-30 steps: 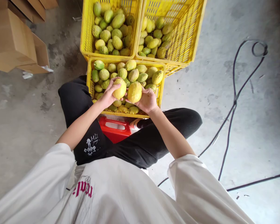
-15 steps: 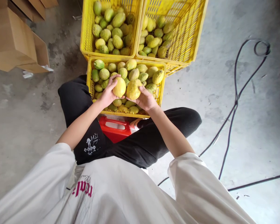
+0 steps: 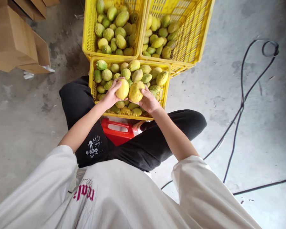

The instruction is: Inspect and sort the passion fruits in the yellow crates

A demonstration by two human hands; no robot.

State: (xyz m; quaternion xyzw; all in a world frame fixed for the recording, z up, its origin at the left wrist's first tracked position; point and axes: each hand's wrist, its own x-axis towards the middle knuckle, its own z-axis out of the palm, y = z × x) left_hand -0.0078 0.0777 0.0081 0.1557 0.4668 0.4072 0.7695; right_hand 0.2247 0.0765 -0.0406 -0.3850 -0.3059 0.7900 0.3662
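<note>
My left hand [image 3: 111, 95] is closed round a smooth yellow lemon [image 3: 122, 89], with the thumb and fingers at its left and lower sides. Beside it, my right hand [image 3: 148, 100] grips a second yellow lemon [image 3: 135, 92], its skin rougher and marked with brownish spots. Both fruits are held close together over a low yellow crate [image 3: 167, 90]. Inside that crate lie several green and yellow lemons [image 3: 137, 75], partly hidden by my hands.
Two taller yellow crates [image 3: 141, 30] with more green-yellow lemons stand behind the low one. A red plastic jug [image 3: 118, 133] sits between my legs. Cardboard boxes [image 3: 13, 38] are at the far left. A black cable [image 3: 240, 106] loops across the concrete floor at right.
The lemon in my right hand has turned slightly, and my right fingers have shifted a little on it. My left hand keeps its hold. The view has moved very slightly.
</note>
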